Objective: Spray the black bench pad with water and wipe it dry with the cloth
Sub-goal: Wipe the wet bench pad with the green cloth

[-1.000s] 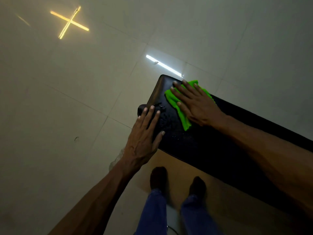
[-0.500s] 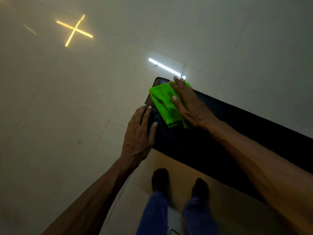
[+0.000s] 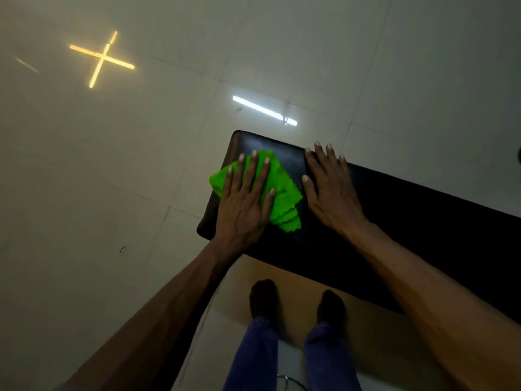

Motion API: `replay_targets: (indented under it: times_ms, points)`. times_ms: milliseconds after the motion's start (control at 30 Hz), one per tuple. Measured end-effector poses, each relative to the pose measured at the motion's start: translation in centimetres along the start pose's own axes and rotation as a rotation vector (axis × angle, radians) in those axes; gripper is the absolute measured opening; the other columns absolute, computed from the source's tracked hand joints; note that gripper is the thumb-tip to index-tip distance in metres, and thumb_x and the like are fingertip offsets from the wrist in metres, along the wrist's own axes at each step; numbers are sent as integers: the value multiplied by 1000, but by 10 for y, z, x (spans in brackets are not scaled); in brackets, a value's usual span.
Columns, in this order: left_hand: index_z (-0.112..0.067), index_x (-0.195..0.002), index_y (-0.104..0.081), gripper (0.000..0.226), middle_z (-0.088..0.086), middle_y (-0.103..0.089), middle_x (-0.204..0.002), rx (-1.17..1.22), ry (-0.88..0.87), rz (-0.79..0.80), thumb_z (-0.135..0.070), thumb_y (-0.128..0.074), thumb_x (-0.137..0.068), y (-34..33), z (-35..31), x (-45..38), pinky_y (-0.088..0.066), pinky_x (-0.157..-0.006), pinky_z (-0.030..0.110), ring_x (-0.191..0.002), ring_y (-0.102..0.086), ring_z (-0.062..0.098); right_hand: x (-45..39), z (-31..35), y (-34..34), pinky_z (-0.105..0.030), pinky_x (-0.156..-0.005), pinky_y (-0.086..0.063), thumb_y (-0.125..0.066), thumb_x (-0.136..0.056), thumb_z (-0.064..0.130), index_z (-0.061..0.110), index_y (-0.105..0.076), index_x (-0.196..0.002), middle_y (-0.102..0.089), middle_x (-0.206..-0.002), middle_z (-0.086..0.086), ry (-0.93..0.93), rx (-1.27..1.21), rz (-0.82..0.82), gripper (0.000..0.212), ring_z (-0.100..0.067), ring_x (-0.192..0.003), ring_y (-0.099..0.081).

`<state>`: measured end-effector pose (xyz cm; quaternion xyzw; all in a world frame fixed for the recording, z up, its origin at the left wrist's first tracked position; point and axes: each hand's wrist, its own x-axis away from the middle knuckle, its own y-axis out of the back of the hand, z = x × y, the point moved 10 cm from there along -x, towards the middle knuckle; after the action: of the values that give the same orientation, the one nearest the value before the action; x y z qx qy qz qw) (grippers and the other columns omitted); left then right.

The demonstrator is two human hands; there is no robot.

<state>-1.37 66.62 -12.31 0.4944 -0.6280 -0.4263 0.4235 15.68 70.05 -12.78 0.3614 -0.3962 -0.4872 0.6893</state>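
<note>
The black bench pad (image 3: 423,221) runs from the centre of the head view off to the right. Its rounded left end lies under my hands. A folded bright green cloth (image 3: 284,198) lies on that end. My left hand (image 3: 245,204) presses flat on the cloth with fingers spread, and covers its left half. Just right of the cloth, my right hand (image 3: 329,190) rests flat on the bare pad, fingers apart, holding nothing. No spray bottle is in view.
Pale floor tiles surround the bench, with a cross-shaped yellow light reflection (image 3: 103,59) and a white strip reflection (image 3: 265,110). My two feet (image 3: 263,297) stand on a tan mat (image 3: 375,334) in front of the pad.
The cloth has passed from under my right hand to under my left hand. My right hand has moved right onto the bare pad. My left hand has come in from the pad's left edge.
</note>
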Motion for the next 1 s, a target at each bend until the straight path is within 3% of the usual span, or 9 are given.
replay_targets:
  times_ms: [100, 300, 533, 733, 1000]
  points:
    - [-22, -162, -14, 62, 5, -6, -171, -11, 45, 18, -45, -31, -106, -5, 15, 28, -14, -127, 50, -159, -1, 26, 6, 1, -4, -47, -133, -9, -34, -109, 32, 15, -28, -164, -19, -174, -9, 23, 103, -63, 58, -28, -163, -14]
    - [-19, -162, -12, 65, 8, -6, -171, -37, 140, -12, -49, -22, -106, -7, 13, -36, -12, -127, 48, -159, -2, 27, 4, -4, -12, -46, -132, -12, -29, -109, 35, 17, -26, -165, -22, -174, -7, 49, 181, -156, 59, -25, -162, -16]
    - [-18, -162, -12, 65, 8, -5, -171, -4, 91, -13, -45, -32, -107, -10, 26, 47, -17, -126, 51, -159, 0, 26, 4, -1, -11, -48, -132, -13, -26, -107, 36, 18, -24, -165, -18, -175, -5, 4, 206, -100, 61, -24, -163, -12]
    - [-18, -162, -16, 65, 7, -10, -171, -2, 67, -65, -46, -32, -106, -6, 20, -18, -14, -127, 48, -159, -5, 26, 5, -4, -13, -48, -132, -13, -27, -108, 36, 18, -23, -166, -18, -175, -5, 13, 223, -130, 60, -24, -163, -13]
    - [-15, -161, -16, 65, 7, -7, -171, 83, 188, -40, -45, -32, -106, -12, 46, 73, -14, -128, 47, -159, -3, 24, 7, -1, -13, -48, -133, -12, -24, -108, 36, 20, -20, -166, -15, -176, -4, -5, 221, -124, 61, -22, -163, -9]
